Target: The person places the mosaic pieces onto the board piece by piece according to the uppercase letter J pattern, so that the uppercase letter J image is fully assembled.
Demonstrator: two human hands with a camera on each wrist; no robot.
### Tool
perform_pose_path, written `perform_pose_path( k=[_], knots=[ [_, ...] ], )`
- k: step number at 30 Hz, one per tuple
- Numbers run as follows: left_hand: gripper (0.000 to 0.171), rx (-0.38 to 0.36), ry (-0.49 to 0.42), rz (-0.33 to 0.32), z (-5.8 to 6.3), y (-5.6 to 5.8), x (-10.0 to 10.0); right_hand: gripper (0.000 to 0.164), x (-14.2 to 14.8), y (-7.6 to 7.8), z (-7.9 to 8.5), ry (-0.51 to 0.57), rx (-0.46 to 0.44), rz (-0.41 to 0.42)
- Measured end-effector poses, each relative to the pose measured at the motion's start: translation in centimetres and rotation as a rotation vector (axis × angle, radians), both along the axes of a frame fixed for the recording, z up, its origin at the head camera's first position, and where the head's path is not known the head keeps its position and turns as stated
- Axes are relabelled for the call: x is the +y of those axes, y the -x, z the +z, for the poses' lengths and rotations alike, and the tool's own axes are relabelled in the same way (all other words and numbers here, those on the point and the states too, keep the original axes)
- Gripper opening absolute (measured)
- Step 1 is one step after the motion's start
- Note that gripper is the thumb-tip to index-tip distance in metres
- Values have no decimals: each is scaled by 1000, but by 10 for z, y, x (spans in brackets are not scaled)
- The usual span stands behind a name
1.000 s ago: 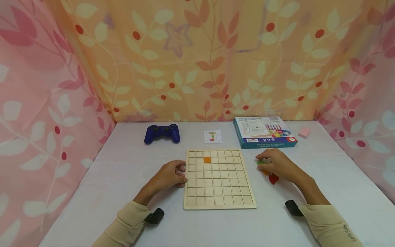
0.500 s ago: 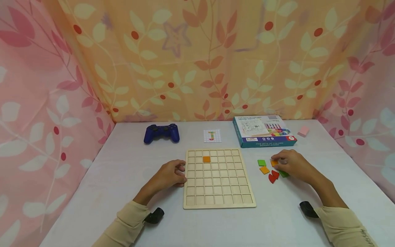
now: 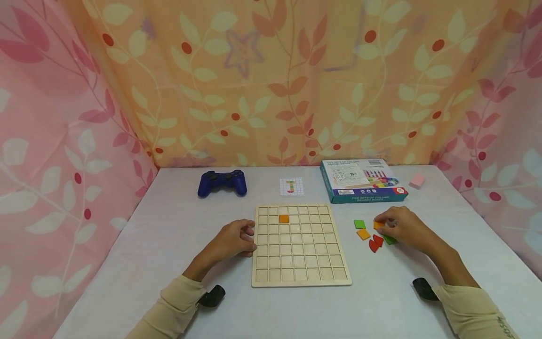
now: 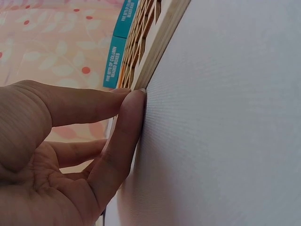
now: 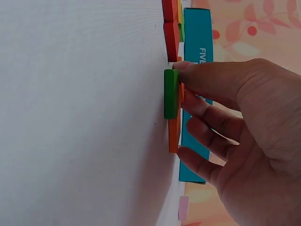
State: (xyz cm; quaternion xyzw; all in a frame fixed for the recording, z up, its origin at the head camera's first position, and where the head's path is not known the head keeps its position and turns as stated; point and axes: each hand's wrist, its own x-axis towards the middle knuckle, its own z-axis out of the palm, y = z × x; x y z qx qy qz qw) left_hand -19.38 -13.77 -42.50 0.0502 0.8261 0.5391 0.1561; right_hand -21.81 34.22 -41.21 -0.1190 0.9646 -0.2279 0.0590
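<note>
My left hand point(image 3: 234, 239) holds the left edge of a wooden grid board point(image 3: 301, 260), its fingertips meeting at the edge in the left wrist view. One orange square tile point(image 3: 284, 219) sits in a cell of the board's second row. To the board's right, my right hand point(image 3: 402, 227) pinches an orange tile point(image 3: 378, 225) between thumb and fingers, low over the table. Beneath that hand lies a green tile point(image 5: 171, 94), partly hidden in the head view. Close by are another green tile point(image 3: 359, 224), an orange tile point(image 3: 363, 234) and two red quarter-round pieces point(image 3: 374, 246).
Behind the board lies a pattern card point(image 3: 292, 187) with a coloured J shape. A blue game controller point(image 3: 222, 183) rests at the back left. At the back right are a flat toy box point(image 3: 364, 181) and a pink block point(image 3: 417, 181).
My right hand has moved right, from the green tile to an orange tile, uncovering several pieces. Over the last half second it has barely shifted. The left hand stays at the board.
</note>
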Motion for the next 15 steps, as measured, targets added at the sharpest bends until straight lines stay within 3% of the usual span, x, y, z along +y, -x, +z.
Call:
perform_pose_path(
  k=[15],
  knots=[
    [66, -1, 10, -3, 0, 0, -1, 38, -16, 0, -3, -9, 57, -8]
  ],
)
